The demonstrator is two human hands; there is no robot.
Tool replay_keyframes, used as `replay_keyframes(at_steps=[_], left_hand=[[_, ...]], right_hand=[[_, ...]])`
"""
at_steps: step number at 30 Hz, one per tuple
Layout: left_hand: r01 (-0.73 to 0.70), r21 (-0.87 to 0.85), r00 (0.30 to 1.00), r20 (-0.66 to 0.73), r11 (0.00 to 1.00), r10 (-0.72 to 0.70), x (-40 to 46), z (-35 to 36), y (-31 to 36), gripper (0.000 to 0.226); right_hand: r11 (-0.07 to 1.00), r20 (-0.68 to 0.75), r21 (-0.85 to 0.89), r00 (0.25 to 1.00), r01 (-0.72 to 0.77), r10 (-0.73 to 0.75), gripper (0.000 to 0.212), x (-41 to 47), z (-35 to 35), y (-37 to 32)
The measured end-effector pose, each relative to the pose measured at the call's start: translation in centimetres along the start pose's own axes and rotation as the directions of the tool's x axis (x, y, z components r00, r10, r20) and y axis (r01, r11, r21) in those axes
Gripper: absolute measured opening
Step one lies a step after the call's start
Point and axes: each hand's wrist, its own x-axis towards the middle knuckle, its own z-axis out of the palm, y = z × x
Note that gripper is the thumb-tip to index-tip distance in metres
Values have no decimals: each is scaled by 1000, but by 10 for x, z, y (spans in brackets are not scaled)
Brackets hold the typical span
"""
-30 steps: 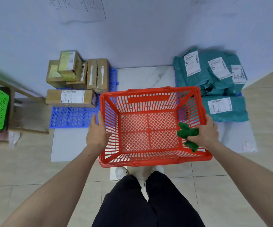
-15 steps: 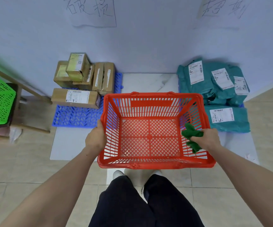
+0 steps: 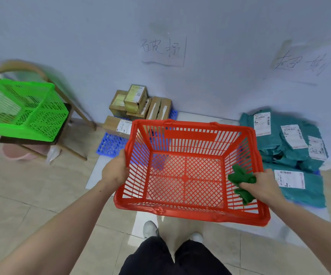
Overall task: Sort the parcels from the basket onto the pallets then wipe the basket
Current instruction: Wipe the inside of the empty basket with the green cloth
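The sorting looks finished: the red basket (image 3: 188, 171) holds no parcels, its mesh floor showing bare, while the cardboard boxes (image 3: 138, 105) sit stacked on the blue pallet (image 3: 111, 144) against the wall to the left and the teal mailer bags (image 3: 287, 143) lie heaped to the right, where only a sliver of blue shows under their near edge, so the pallet beneath them is mostly hidden. What is left, by my reading, is the wiping, and it is in hand or close to done; the pictures cannot tell how much of the basket has been cleaned. The basket is held off the floor in front of the person, tipped slightly. The left hand (image 3: 116, 170) grips the left rim with its fingers curled over the edge, and the right hand (image 3: 264, 184) pinches a bunched green cloth (image 3: 242, 181) against the inside of the right wall, near the rim. Around them, a green basket (image 3: 21, 114) rests on a wooden chair (image 3: 69, 124) at far left, with something pink and a scrap of white beneath it on the tiled floor (image 3: 31, 195). Two handwritten paper signs (image 3: 163, 50) are stuck to the wall, one above the boxes and another further right, nearer the bags. Nothing stands between the hands and the basket; the person's own legs and white shoes (image 3: 150, 228) are right below it, and the pallets sit close on both sides should the basket be set down.
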Motion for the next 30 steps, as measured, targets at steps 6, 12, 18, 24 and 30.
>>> replay_keyframes(at_steps=[6,12,18,24,30], left_hand=[[126,-56,990,-54,990,-129,-25,-34,-53,63],[195,-108,973,-104,975,-206,-48,-74,-120,60],[154,-172,962,-200,973,-188,-70,-124,-219,55],[176,-220,955,-198,960,-220,-77,-177,-340,51],[224,-168,927,-266,960,-263,-74,-214,-428,57]], right_hand=[[977,21,-53,978,206,-206,22,-2,-4,-60],[955,19,-67,957,289,-288,31,-23,15,-138],[935,-3,-74,937,347,-348,34,-70,51,-235],[912,-24,-55,913,407,-408,31,-123,97,-337],[869,2,-35,870,493,-494,29,-145,136,-420]])
